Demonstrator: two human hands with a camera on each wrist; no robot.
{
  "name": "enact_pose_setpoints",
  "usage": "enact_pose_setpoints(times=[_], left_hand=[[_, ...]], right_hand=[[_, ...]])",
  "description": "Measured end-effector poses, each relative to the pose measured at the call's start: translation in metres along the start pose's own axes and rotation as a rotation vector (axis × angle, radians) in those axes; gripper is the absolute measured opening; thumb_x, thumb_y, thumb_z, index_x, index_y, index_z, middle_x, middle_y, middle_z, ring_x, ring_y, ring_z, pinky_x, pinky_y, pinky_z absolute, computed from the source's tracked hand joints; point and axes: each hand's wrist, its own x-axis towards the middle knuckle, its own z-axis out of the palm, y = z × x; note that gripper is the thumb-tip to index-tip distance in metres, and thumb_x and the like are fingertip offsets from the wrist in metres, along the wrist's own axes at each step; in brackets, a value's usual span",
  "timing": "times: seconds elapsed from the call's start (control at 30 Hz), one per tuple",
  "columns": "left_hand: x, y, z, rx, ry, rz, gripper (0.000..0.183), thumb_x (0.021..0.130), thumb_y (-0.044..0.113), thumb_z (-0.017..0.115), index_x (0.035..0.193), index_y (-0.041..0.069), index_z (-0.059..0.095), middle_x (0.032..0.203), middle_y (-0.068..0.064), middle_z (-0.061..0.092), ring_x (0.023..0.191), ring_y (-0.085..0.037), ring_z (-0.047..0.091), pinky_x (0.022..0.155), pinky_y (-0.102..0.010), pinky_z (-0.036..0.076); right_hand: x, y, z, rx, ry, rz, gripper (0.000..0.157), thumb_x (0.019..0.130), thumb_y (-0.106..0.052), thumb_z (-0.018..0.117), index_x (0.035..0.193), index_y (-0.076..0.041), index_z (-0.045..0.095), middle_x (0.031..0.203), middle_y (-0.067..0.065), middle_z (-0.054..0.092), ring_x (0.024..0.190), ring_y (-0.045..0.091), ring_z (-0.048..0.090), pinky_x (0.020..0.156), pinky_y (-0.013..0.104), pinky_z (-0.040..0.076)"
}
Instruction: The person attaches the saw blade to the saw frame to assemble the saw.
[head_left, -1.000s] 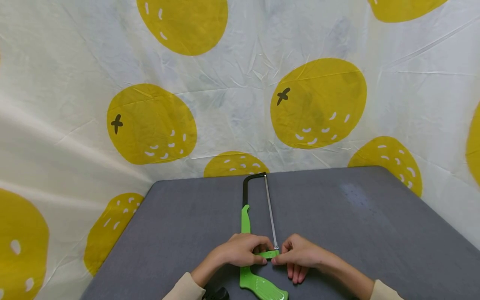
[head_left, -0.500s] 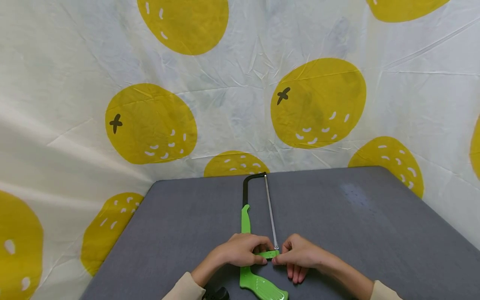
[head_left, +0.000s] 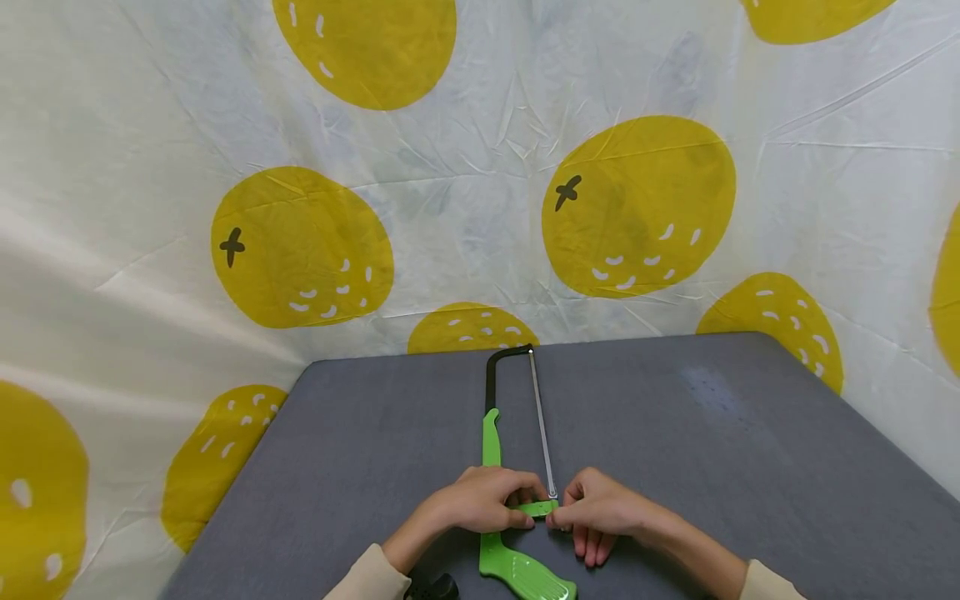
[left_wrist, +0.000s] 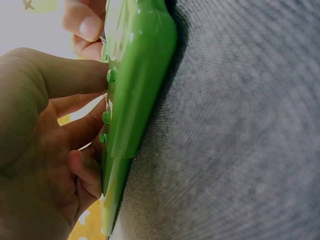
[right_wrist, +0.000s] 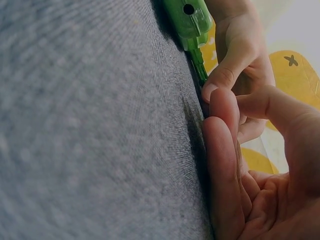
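A hacksaw [head_left: 491, 446] with a green handle [head_left: 528, 575] and a black front frame lies flat on the grey table, its far end pointing away. The thin metal blade [head_left: 542, 425] runs along its right side. My left hand [head_left: 491, 498] reaches over the green frame and holds the short green crossbar [head_left: 538, 509] between thumb and fingers. At the crossbar's right end, just below the blade's near end, my right hand [head_left: 603, 508] pinches a small part with thumb and curled index finger. That part is mostly hidden by the fingertips. In the right wrist view both hands' fingertips nearly meet.
The grey cloth-covered table [head_left: 675, 433] extends around the hacksaw. A small black object [head_left: 444, 587] sits at the near edge, beside the left sleeve [head_left: 371, 575]. Behind and left hangs a white curtain [head_left: 465, 242] printed with yellow fruit.
The right thumb tip has shifted slightly to the right at the crossbar's end. The left hand and the hacksaw stay in place.
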Motion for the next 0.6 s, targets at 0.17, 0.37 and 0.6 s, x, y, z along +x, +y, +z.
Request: enact_pose_setpoints(times=[0.17,0.37,0.6], left_hand=[[-0.0006,0.0013,-0.0002,0.001,0.003,0.003,0.024,0.096,0.028,0.073,0.118,0.037,0.07,0.094,0.022,0.066,0.078,0.008,0.056,0.072,-0.019,0.046],[-0.0007,0.0023,-0.0012,-0.005,0.005,0.002,0.024,0.096,0.029,0.074,0.118,0.036,0.07,0.093,0.022,0.067,0.078,0.008,0.056,0.072,-0.019,0.045],[0.0004,0.0032,-0.0016,-0.002,0.004,0.005,0.024,0.096,0.03,0.074,0.118,0.036,0.07,0.094,0.022,0.068,0.079,0.009,0.057,0.073,-0.018,0.046]], right_hand=[[-0.001,-0.0001,-0.0006,0.009,-0.014,-0.009,0.029,0.088,-0.023,0.072,0.068,-0.005,0.064,0.05,-0.001,0.063,0.04,0.007,0.061,0.039,0.023,0.049],[0.0007,0.0025,-0.0014,0.004,-0.018,-0.013,0.023,0.087,-0.019,0.069,0.071,-0.003,0.067,0.051,-0.001,0.063,0.04,0.007,0.061,0.04,0.024,0.05],[0.0002,0.0025,-0.0035,0.006,-0.035,-0.011,0.022,0.088,-0.018,0.068,0.075,0.0,0.07,0.052,-0.001,0.064,0.041,0.006,0.061,0.04,0.023,0.05]])
